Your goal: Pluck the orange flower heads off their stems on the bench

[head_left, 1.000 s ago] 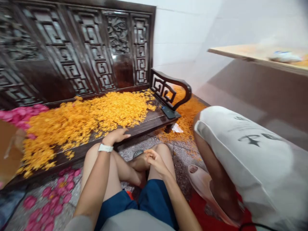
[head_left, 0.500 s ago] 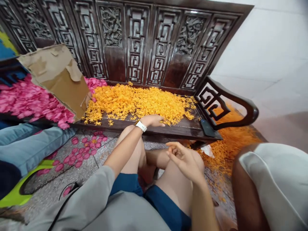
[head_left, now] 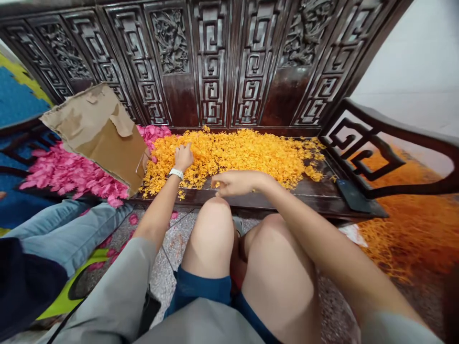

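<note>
A loose heap of yellow-orange artificial flower pieces (head_left: 258,150) lies along the dark wooden bench seat (head_left: 304,198). My left hand (head_left: 183,156), with a white watch on its wrist, reaches over the left part of this heap. Its index finger is stretched out and the other fingers are partly hidden; I see nothing held in it. My right hand (head_left: 236,183) hovers at the front edge of the seat, above my knee. The thumb and index finger are curved and apart, with a small yellow speck showing between them that I cannot place as held or behind.
A cardboard piece (head_left: 118,153) stands tilted between the yellow heap and the pink petals (head_left: 75,172). A dark phone (head_left: 353,195) lies by the armrest (head_left: 405,138). Orange strands (head_left: 412,229) cover the floor at right. Another person's jeans (head_left: 79,224) show at left.
My left hand has moved forward and left onto the yellow heap. My right hand has come forward from above my lap to the bench edge. The view has turned and come closer.
</note>
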Demonstrator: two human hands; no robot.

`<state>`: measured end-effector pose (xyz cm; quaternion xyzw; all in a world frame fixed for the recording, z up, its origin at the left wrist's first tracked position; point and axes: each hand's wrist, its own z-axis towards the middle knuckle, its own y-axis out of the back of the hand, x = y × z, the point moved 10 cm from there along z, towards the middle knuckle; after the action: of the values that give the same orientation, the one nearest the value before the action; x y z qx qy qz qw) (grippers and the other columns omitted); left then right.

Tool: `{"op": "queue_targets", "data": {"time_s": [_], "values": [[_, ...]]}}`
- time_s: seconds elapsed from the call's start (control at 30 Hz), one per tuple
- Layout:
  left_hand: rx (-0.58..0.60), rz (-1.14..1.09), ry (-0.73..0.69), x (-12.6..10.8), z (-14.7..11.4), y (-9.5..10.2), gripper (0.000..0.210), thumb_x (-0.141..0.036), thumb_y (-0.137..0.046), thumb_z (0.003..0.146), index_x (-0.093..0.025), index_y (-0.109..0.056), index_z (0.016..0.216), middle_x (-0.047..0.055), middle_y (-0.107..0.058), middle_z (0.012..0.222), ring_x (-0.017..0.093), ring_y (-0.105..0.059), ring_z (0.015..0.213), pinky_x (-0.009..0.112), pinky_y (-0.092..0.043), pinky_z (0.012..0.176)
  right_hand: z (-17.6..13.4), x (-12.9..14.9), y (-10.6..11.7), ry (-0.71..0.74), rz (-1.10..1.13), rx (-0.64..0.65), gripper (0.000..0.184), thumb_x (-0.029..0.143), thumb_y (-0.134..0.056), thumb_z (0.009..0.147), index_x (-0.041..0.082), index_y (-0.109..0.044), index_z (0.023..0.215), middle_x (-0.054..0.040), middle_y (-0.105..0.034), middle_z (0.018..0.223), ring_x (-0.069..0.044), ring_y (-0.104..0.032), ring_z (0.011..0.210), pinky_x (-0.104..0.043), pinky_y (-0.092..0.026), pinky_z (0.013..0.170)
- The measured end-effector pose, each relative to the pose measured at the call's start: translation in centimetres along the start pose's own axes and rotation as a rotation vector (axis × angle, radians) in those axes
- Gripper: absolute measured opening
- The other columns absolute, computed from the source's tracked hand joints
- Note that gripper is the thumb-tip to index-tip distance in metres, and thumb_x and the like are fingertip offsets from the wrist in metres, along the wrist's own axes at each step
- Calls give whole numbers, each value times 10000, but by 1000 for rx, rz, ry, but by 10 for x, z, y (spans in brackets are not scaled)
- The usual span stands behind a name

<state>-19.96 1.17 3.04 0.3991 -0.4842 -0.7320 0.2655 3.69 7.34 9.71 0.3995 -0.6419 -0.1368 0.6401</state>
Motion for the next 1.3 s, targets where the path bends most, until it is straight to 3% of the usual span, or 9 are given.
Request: {"op": "queue_targets", "data": {"time_s": [0.07,0.17,0.27,0.37,0.57,0.7,0.93,1.13,1.3], "values": [[36,-35,59,9,1,-18,613,-381,-461,1089,-145,-494,1653,275,-590,1496,448,-511,1383,568,-395,1161,53,-28,10,-76,-56,-6,240,148,-837,816,162,-796,1052,-36,-750,849,-186,-626,734,-300,-443,721],[50,-85,73,5,-8,-39,609,-491,-366,1122,-200,-573,1616,246,-613,1443,439,-524,1345,563,-392,1134,109,-67,56,-249,-185,-347,246,202,-698,967,86,-734,1181,-175,-755,1184,-288,-692,1049,-360,-497,915],[30,-91,14,-5,-20,-50,616,-520,-338,1127,-242,-582,1620,222,-620,1386,417,-528,1303,545,-398,1103,127,-103,83,-395,-76,-656,438,252,-652,1013,62,-586,1402,-267,-593,1516,-372,-599,1364,-443,-476,1109],[18,-84,-93,-17,-30,-54,604,-521,-344,1130,-255,-598,1609,196,-625,1385,390,-518,1291,518,-381,1107,128,-145,69,-538,216,-740,488,245,-756,935,111,-584,1372,-231,-648,1450,-373,-590,1397,-444,-485,1128],[7,-69,-190,-26,-39,-59,706,-571,-374,1111,-165,-448,1684,208,-554,1585,384,-449,1434,501,-315,1181,105,-185,39,-626,515,-817,74,96,-695,906,146,-689,962,-116,-750,1095,-218,-703,1039,-332,-528,964],[12,-57,-84,-17,-34,-70,781,-550,-438,1080,-97,-334,1709,241,-455,1696,388,-399,1523,509,-275,1227,84,-187,50,-542,680,-880,167,60,-668,887,158,-657,752,-16,-691,806,-121,-617,771,-240,-499,788],[-13,-55,-1,-13,-32,-75,735,-572,-393,1076,-176,-402,1695,203,-519,1665,391,-427,1506,523,-248,1238,4,-202,89,-524,878,-1154,211,86,-581,893,200,-503,733,61,-437,648,-98,-378,604,-215,-318,578],[43,-3,61,-11,-29,-80,749,-623,-349,1055,-142,-534,1598,229,-588,1589,472,-433,1473,565,-252,1205,-48,-205,100,-486,989,-1232,247,50,-563,862,208,-448,710,66,-395,626,-96,-359,587,-224,-326,586],[60,1,126,-1,-20,-86,755,-631,-362,1032,-78,-584,1496,276,-578,1569,511,-431,1470,585,-237,1213,-90,-209,118,-388,1147,-1414,234,61,-499,922,213,-426,759,72,-404,672,-93,-357,589,-240,-331,611]]}}
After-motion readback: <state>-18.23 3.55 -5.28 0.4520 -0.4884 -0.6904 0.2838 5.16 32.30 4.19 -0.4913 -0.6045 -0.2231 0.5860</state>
